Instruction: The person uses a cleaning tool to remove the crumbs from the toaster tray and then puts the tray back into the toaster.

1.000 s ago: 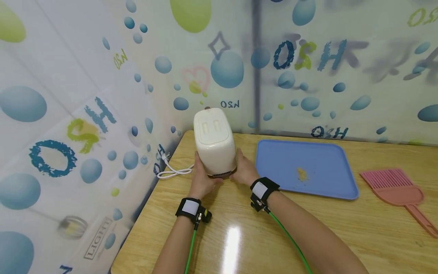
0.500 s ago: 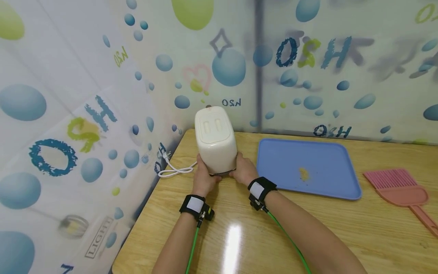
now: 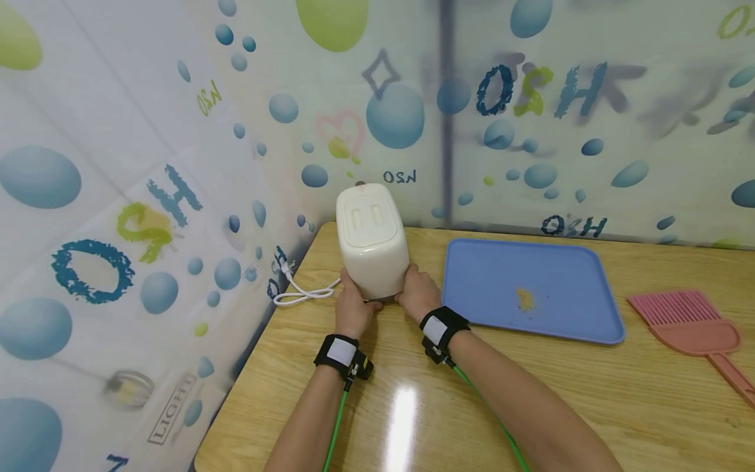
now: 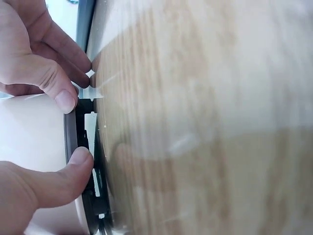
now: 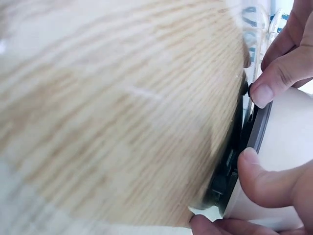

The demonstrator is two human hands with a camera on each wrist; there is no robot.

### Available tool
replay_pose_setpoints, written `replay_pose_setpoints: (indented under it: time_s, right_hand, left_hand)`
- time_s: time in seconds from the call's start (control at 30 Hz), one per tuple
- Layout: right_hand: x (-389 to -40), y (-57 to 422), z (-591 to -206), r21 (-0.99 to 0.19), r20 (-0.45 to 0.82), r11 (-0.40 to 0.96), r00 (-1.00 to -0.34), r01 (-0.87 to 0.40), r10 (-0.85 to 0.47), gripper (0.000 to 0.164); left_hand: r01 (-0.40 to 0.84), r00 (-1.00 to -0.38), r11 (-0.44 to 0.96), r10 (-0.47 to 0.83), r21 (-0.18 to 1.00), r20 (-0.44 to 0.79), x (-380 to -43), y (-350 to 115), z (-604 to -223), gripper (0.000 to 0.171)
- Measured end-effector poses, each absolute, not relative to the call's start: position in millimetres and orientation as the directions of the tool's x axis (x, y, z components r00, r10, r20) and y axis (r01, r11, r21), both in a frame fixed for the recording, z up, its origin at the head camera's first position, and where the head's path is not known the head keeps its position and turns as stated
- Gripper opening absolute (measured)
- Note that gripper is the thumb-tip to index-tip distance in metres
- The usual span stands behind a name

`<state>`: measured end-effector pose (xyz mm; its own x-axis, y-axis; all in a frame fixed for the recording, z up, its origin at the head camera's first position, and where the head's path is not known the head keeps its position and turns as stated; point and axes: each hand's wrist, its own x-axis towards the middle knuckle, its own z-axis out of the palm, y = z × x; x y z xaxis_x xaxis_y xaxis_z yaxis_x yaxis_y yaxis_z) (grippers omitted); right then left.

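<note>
A white toaster (image 3: 374, 242) with two long marks on its top stands at the table's back left corner. My left hand (image 3: 354, 311) holds its lower left side, and my right hand (image 3: 419, 293) holds the lower right side. In the left wrist view, the left thumb (image 4: 73, 177) presses the front just above the dark base (image 4: 84, 132). The right thumb (image 5: 257, 178) does the same in the right wrist view. Small feet under the base are close to the wood; whether all of them touch it I cannot tell.
A white power cord (image 3: 303, 296) with a plug lies left of the toaster by the wall. Right of the toaster sits a blue tray (image 3: 489, 275) with a small heap of crumbs (image 3: 524, 299). A pink dustpan (image 3: 696, 334) with a comb-like edge lies farther right.
The toaster's front bottom edge has dropped a little, and its dark vented base shows less from above. Both hands stay on its sides; the wrists have shifted slightly.
</note>
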<state>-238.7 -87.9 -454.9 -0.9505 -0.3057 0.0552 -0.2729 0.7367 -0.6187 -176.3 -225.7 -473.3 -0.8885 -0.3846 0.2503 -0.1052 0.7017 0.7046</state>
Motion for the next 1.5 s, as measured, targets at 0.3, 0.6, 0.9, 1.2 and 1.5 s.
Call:
replay_pose_setpoints:
  time_s: [0.3,0.6,0.9,1.2,1.5]
  right_hand:
    - [-236.0,-88.8,-456.4,-0.644,0.076,0.711,-0.949,-0.281,-0.305,0.032]
    - [-246.5,-80.2,-451.5,-0.588,0.006,0.746,-0.924,-0.313,-0.383,0.050]
    - [-255.0,-80.9,-448.4,-0.622,0.000,0.721,-0.920,-0.306,-0.391,0.061]
    - [-251.5,-84.2,-453.0,-0.626,0.033,0.718,-0.931,-0.303,-0.364,0.050]
    - [-255.4,-82.7,-451.8,-0.638,0.002,0.713,-0.926,-0.293,-0.378,0.052]
  left_hand:
    - [-0.139,-0.876,0.696,-0.419,0.704,0.242,-176.6,-224.1,-471.4,0.092]
    - [-0.149,-0.908,0.694,-0.378,0.704,0.180,-182.2,-235.4,-468.4,0.091]
    - [-0.143,-0.923,0.684,-0.353,0.715,0.153,-186.2,-243.4,-461.3,0.091]
    - [-0.188,-0.902,0.691,-0.402,0.698,0.156,-184.9,-238.9,-463.7,0.077]
    - [-0.157,-0.902,0.700,-0.388,0.696,0.187,-186.3,-239.1,-463.9,0.074]
